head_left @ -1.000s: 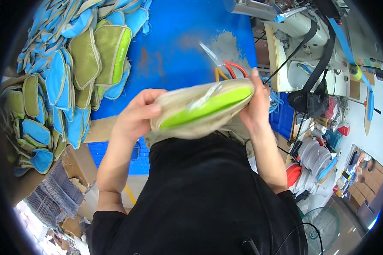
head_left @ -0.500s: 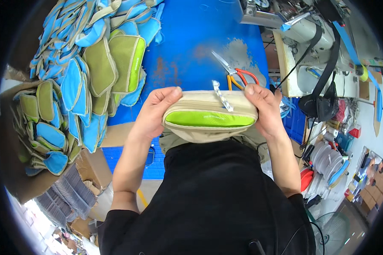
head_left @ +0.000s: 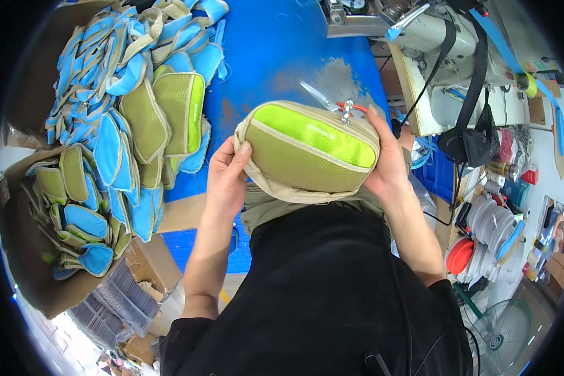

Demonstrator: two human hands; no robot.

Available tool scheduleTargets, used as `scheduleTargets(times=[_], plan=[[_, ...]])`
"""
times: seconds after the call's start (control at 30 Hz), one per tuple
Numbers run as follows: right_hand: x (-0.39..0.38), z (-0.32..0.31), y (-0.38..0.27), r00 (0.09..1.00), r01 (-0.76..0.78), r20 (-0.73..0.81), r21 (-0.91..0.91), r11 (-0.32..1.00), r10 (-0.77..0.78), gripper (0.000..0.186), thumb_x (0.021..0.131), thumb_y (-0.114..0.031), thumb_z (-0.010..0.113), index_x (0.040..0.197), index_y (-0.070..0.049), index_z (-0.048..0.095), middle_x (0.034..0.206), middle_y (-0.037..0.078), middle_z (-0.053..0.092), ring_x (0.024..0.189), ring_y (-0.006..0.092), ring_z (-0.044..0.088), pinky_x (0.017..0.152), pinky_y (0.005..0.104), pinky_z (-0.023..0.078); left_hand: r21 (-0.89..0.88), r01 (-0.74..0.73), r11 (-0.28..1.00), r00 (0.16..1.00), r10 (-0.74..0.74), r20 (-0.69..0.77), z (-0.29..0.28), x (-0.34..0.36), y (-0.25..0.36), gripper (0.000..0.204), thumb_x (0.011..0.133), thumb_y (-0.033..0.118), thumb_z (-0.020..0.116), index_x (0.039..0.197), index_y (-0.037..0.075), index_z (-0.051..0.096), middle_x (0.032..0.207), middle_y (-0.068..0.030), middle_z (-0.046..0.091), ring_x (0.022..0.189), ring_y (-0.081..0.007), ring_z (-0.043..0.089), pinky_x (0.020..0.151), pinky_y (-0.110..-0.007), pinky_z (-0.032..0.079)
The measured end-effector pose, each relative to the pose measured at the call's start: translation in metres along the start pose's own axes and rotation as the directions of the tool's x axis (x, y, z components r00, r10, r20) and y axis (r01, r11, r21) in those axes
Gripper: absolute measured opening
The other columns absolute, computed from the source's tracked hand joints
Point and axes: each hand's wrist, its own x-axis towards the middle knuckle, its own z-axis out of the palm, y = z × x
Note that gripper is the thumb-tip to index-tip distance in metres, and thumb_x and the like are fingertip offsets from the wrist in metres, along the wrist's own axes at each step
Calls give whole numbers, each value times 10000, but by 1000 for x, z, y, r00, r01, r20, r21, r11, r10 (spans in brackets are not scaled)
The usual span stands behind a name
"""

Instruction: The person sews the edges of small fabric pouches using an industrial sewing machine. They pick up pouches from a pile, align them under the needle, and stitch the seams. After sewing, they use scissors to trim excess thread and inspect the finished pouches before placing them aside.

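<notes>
Between my two hands is a zippered pouch (head_left: pixel 301 160), olive mesh below a bright green panel, with beige trim. My left hand (head_left: pixel 227 175) pinches the beige edge at its left end. My right hand (head_left: pixel 388 156) wraps round the right end, thumb near the top edge. A silvery cord pull (head_left: pixel 346 111) stands at the zipper on top. The pouch is tilted, its green and olive face turned up. Behind it, a pair of scissors (head_left: pixel 319 96) lies on the blue table (head_left: pixel 263 56), its handles partly hidden by the pouch.
Olive and green sewn panels (head_left: pixel 178 113) and a heap of blue, beige-edged pieces (head_left: pixel 100 69) cover the table's left. A cardboard box (head_left: pixel 50 291) holding more pieces stands at left. At right are a sewing machine (head_left: pixel 482 53), white spools (head_left: pixel 485 225) and a fan (head_left: pixel 501 332).
The pouch has been turned, so its olive mesh face shows instead of the beige zipper side. My left hand has moved lower on its end; the right has shifted round the other end.
</notes>
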Motion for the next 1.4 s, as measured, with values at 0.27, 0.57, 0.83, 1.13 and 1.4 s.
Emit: scheduleTargets(times=[0.27,0.57,0.83,1.13,1.4], plan=[[-2,-15,25,998,64,47,-418,906,-48,238,1022,-255,630,862,-79,643,766,-26,640,653,42,554,588,234,443,-250,147,957,982,-110,156,-11,8,24,421,1005,305,621,1264,-26,640,1202,-96,708,1096,-193,671,982,-342,507],[-35,-6,7,957,208,276,-436,876,-90,341,951,-169,724,741,-129,458,702,-71,478,652,23,407,575,244,337,391,-82,917,992,38,121,-12,30,57,95,879,58,733,965,28,761,770,-1,684,717,-83,614,630,-247,472],[16,-54,-2,747,391,277,-918,63,-604,365,811,-23,771,709,-45,421,645,-4,368,625,97,352,549,280,315,843,-496,209,762,570,306,20,47,52,196,779,-59,693,955,25,707,714,-51,565,576,-137,497,530,-284,398],[-4,-40,-4,790,507,286,-802,315,-542,331,859,-101,786,1110,-10,589,971,59,592,870,122,570,773,277,488,321,-441,838,862,495,-108,17,162,93,180,900,64,692,1046,18,598,877,-53,634,665,-90,595,543,-244,494],[6,-32,-23,564,618,441,-786,3,-698,232,915,-56,701,1133,-6,641,1049,77,668,942,146,620,758,271,483,558,-715,421,625,743,240,133,129,72,819,764,168,874,1426,-13,427,1355,-157,504,1182,-255,576,941,-383,522]])
